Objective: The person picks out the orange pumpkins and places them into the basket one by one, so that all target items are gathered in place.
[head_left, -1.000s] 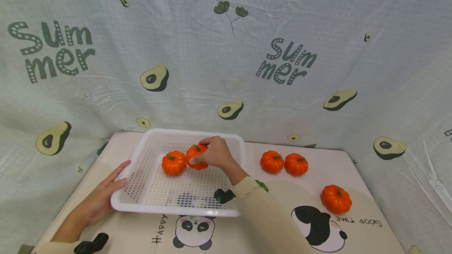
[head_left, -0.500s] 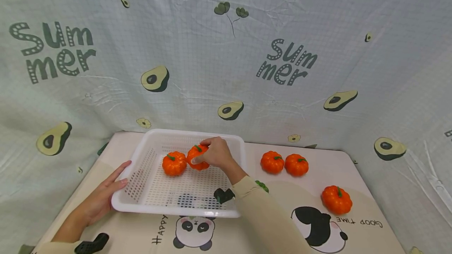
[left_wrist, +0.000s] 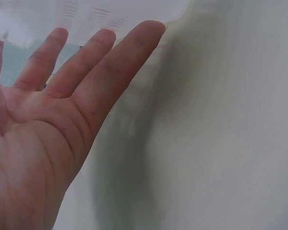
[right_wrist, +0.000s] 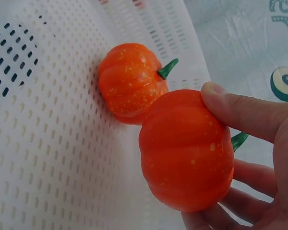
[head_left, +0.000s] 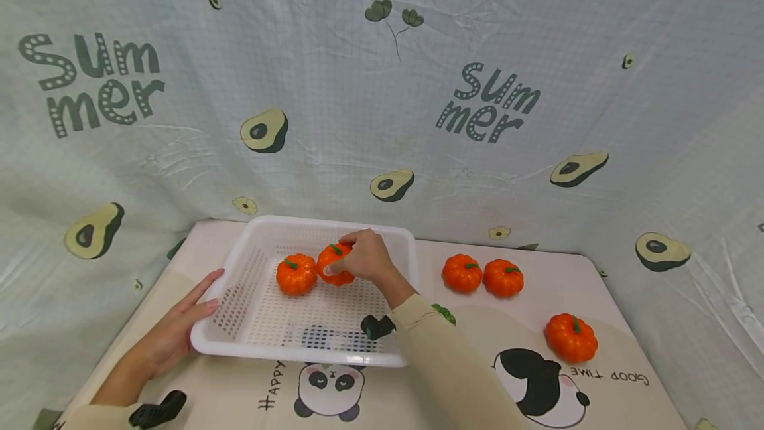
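Observation:
My right hand (head_left: 368, 259) grips a small orange pumpkin (right_wrist: 186, 151) with a green stem, thumb on one side and fingers round the other. That pumpkin is inside a white perforated plastic basket (head_left: 298, 355), beside a second orange pumpkin (head_left: 296, 275) that sits on the basket's floor. In the right wrist view the two pumpkins overlap, so whether they touch is unclear. My left hand (head_left: 173, 334) lies against the basket's left side, its fingers extended. The left wrist view shows that palm (left_wrist: 33, 148) bare, with straight fingertips near the white basket wall.
To the right of the basket stand two more pumpkins (head_left: 462, 274) side by side, and a third pumpkin (head_left: 571, 338) sits nearer the table's right edge. The table cover (head_left: 465, 377) has panda prints. A hanging avocado-print sheet (head_left: 334, 105) encloses the back and sides.
Hands, basket and pumpkins keep their places relative to each other. Only a slight shift of the head view shows.

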Demonstrator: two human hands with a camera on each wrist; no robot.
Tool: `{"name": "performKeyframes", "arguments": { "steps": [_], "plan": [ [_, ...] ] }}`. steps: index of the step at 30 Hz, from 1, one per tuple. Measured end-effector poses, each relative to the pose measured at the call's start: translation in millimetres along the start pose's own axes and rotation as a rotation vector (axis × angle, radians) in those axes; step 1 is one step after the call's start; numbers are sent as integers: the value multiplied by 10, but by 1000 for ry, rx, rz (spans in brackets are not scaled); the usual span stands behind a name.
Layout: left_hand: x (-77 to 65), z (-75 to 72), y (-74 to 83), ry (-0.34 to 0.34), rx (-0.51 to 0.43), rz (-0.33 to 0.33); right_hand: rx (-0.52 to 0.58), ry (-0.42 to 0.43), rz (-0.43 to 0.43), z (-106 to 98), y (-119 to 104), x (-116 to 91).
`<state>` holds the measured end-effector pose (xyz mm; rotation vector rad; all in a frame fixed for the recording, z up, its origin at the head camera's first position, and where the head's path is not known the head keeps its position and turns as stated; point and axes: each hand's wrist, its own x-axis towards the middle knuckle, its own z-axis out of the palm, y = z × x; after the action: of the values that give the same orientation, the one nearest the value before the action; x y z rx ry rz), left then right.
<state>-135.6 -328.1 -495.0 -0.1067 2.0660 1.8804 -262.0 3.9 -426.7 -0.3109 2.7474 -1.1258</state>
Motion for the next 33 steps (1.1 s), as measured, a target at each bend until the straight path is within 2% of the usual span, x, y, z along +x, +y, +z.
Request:
{"name": "performKeyframes", "arguments": {
  "steps": [8,23,33],
  "plan": [
    [-7,-1,5,-7,4,16,4,-17,20,10,14,22],
    [-20,10,27,-3,-2,6,36,-38,65,59,68,54],
    [-23,9,18,1,9,8,25,-54,61,83,95,89]
  ]
}}
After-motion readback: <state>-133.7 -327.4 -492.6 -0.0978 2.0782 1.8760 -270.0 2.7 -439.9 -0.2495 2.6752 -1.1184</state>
